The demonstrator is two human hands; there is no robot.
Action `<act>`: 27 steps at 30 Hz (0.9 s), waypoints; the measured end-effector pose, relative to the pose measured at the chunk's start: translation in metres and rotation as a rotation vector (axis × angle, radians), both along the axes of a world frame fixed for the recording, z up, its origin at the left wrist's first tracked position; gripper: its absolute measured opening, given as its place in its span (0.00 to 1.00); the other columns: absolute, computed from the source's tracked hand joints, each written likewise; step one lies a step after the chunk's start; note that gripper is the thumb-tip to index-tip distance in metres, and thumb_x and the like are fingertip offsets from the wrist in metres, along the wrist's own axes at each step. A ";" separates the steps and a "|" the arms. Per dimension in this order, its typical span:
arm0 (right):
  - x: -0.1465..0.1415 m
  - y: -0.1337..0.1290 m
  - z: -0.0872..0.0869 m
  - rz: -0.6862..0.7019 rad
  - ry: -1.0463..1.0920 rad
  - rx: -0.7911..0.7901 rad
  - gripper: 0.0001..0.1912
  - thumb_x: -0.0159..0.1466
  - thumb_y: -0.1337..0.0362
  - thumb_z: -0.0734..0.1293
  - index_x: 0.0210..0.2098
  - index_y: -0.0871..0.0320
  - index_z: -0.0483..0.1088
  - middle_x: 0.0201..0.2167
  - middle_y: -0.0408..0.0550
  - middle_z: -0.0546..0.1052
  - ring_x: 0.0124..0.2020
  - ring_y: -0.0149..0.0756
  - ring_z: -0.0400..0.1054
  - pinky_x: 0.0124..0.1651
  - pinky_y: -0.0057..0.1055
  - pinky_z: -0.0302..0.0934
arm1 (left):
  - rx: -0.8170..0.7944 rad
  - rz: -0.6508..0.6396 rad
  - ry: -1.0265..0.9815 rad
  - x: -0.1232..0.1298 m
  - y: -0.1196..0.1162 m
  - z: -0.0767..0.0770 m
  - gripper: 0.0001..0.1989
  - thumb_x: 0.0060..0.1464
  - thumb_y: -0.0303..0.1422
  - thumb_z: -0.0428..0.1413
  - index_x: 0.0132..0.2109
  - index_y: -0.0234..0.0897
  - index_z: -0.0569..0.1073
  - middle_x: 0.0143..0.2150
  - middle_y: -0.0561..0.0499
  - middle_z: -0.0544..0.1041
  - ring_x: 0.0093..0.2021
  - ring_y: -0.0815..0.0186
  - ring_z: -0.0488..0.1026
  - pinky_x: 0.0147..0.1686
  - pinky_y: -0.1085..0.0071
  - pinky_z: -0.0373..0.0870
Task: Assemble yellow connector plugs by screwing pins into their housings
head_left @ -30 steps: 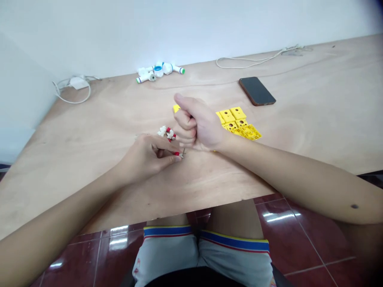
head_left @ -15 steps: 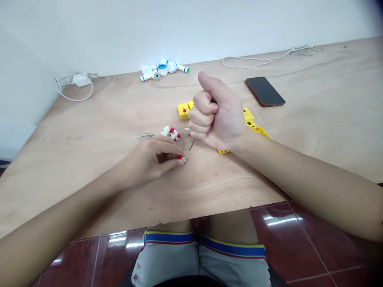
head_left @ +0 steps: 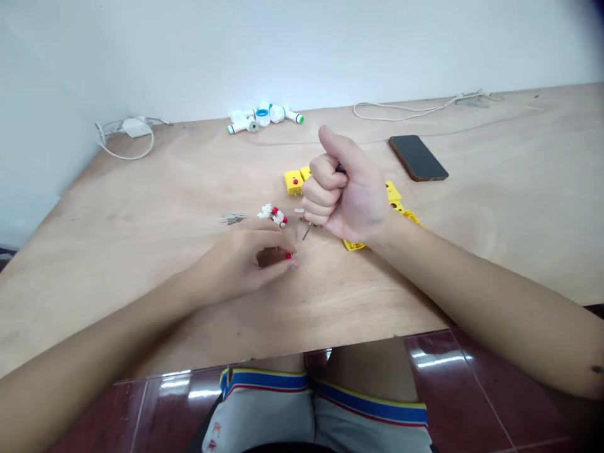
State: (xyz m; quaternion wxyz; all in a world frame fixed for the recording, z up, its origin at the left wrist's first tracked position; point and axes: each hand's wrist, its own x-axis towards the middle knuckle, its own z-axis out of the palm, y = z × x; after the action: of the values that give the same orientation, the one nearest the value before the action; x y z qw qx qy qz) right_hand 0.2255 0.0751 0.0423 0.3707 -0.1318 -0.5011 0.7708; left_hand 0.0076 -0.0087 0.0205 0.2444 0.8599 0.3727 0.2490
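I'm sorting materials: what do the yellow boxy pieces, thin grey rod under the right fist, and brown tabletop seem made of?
Yellow boxy pieces: probably smooth moulded plastic, given their even, opaque colour.
Thin grey rod: likely bare metal, being slim, straight, grey.
Brown tabletop: fairly matt wood, perhaps plywood; grain shows.

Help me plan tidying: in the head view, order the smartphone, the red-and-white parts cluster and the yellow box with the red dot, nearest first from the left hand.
1. Red-and-white parts cluster: just beyond the left hand.
2. Yellow box with the red dot: farther back, rightward.
3. Smartphone: far right.
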 end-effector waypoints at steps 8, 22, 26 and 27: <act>-0.001 0.002 -0.004 0.040 0.015 0.042 0.41 0.78 0.39 0.64 0.20 0.52 0.42 0.17 0.33 0.40 0.18 0.25 0.33 0.20 0.28 0.32 | -0.046 -0.056 -0.053 -0.004 0.000 0.001 0.07 0.70 0.28 0.63 0.51 0.39 0.85 0.43 0.49 0.84 0.38 0.66 0.77 0.37 0.71 0.75; 0.001 -0.013 0.004 0.171 0.031 0.159 0.39 0.81 0.48 0.63 0.19 0.54 0.42 0.16 0.34 0.41 0.17 0.23 0.36 0.21 0.26 0.35 | 0.065 -0.098 -0.041 -0.010 0.008 -0.008 0.06 0.72 0.29 0.63 0.45 0.39 0.86 0.42 0.46 0.86 0.40 0.62 0.80 0.41 0.64 0.76; -0.005 -0.015 -0.002 0.197 0.108 0.110 0.38 0.82 0.49 0.61 0.20 0.54 0.41 0.17 0.34 0.39 0.18 0.24 0.36 0.21 0.27 0.39 | 0.078 -0.101 -0.067 -0.011 0.011 -0.011 0.06 0.73 0.30 0.63 0.44 0.38 0.86 0.44 0.45 0.86 0.42 0.60 0.82 0.42 0.63 0.77; -0.006 -0.015 -0.005 0.193 0.121 0.099 0.39 0.81 0.48 0.62 0.20 0.53 0.41 0.17 0.34 0.39 0.18 0.25 0.36 0.21 0.27 0.39 | 0.076 -0.108 -0.074 -0.011 0.011 -0.011 0.07 0.73 0.30 0.63 0.44 0.37 0.86 0.44 0.44 0.86 0.42 0.61 0.82 0.42 0.63 0.77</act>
State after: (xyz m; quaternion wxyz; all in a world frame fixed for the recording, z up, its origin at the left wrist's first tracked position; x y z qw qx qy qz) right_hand 0.2191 0.0604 0.0371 0.3303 -0.0177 -0.5255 0.7838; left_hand -0.0032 0.0022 0.0094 0.2382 0.8775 0.3070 0.2811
